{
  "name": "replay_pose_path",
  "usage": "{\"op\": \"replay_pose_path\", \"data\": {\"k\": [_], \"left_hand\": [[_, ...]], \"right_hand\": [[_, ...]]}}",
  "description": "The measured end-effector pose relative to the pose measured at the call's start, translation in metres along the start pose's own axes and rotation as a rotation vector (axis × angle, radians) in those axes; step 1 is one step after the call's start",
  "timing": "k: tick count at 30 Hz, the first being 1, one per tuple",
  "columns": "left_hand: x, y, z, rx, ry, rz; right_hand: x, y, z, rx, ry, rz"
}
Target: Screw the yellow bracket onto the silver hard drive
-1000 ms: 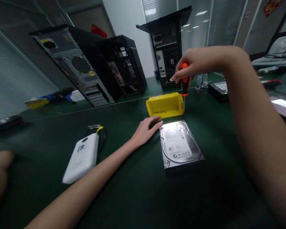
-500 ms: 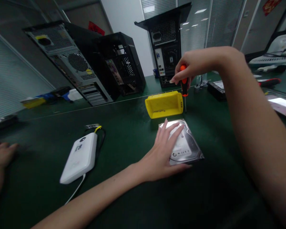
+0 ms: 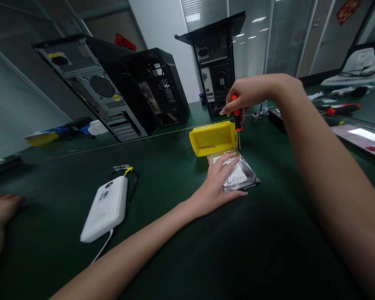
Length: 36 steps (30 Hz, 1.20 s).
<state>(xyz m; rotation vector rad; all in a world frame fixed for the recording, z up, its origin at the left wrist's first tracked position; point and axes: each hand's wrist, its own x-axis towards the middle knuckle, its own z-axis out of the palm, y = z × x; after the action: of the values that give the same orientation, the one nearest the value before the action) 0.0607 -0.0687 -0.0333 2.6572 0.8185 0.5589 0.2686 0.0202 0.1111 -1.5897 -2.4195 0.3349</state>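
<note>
My left hand (image 3: 217,180) lies over a silver hard drive (image 3: 245,173) on the green tabletop. Its fingers are spread across the label and its thumb stretches along the near edge. At its far end the drive meets the front of a yellow bin (image 3: 214,137); whether they touch, I cannot tell. My right hand (image 3: 242,98) grips an orange-and-black screwdriver (image 3: 238,118) upright, its shaft pointing down beside the bin's right end. The tip is close to the table and the drive's far right corner.
Computer cases (image 3: 103,83) stand at the back, one with a raised top panel (image 3: 217,27). A white corded device (image 3: 106,208) lies left. Another person's hand (image 3: 3,208) rests at the left edge. Pliers with red-and-black handles (image 3: 340,109) and a pinkish panel (image 3: 362,139) are right.
The hard drive has slid away from me, up to the yellow bin, under my left hand. My right hand and the screwdriver have shifted slightly left. The view has tilted a little.
</note>
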Motion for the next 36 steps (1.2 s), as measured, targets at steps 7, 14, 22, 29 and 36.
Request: {"op": "replay_pose_path", "data": {"k": [7, 14, 22, 29, 36], "left_hand": [[-0.003, -0.002, -0.014, -0.103, -0.118, 0.031], [-0.006, -0.006, -0.022, -0.172, -0.085, 0.006], [-0.004, -0.029, -0.025, 0.070, 0.373, -0.289], [0.002, -0.060, -0.047, 0.672, 0.203, -0.289], [0.012, -0.079, -0.040, 0.795, 0.042, -0.412]], "right_hand": [[0.014, 0.012, 0.005, 0.020, -0.047, 0.025], [0.014, 0.014, 0.006, -0.023, 0.036, -0.012], [0.015, 0.008, 0.003, -0.147, 0.183, -0.082], [0.015, 0.006, 0.003, -0.154, 0.131, -0.071], [0.014, 0.002, 0.002, -0.060, 0.063, -0.063]]}}
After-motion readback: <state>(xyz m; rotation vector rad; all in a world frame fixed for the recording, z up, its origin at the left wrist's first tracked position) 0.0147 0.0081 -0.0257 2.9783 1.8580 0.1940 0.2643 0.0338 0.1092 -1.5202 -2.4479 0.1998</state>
